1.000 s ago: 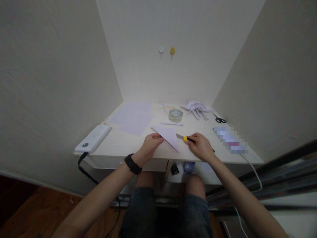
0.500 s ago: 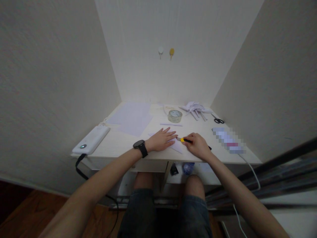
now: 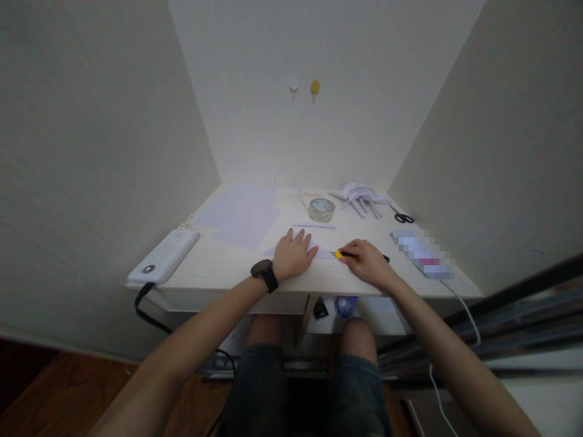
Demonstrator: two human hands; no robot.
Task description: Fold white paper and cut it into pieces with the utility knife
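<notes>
A folded white paper [image 3: 322, 251] lies near the front edge of the desk, tapering to a point on the right. My left hand [image 3: 294, 254], with a black watch on its wrist, presses flat on this paper, fingers spread, hiding much of it. In my right hand [image 3: 367, 262] is a yellow and black utility knife [image 3: 342, 254]. Its blade end points left and meets the paper's right corner; whether it is cutting I cannot tell. Just beyond the paper lies a thin rolled paper stick [image 3: 314, 226].
White sheets [image 3: 248, 227] cover the back left. A tape roll [image 3: 321, 210], paper pinwheels [image 3: 359, 197] and black-handled scissors [image 3: 403, 218] are along the back. A white power bank [image 3: 164, 258] stands left; a blurred phone [image 3: 421, 255] with a cable lies right.
The paper has turned so its point now faces right instead of toward me. My left hand has shifted slightly left on it, while the right keeps the knife at nearly the same place.
</notes>
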